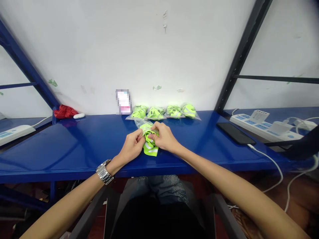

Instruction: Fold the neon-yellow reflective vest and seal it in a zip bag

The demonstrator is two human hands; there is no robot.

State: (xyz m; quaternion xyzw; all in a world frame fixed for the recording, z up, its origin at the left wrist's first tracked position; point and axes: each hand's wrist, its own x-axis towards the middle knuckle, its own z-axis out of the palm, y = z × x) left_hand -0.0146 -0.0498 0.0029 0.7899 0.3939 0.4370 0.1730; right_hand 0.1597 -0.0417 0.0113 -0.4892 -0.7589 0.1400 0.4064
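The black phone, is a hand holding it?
No, the black phone lies flat on the blue shelf with a white cable plugged in.

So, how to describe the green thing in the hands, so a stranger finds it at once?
On the long blue shelf against the white wall, four bagged green bundles lie in a row at the back. Just before them, the left hand and right hand pinch a neon green strap with pale stripes; it alone sticks out of its clear bag.
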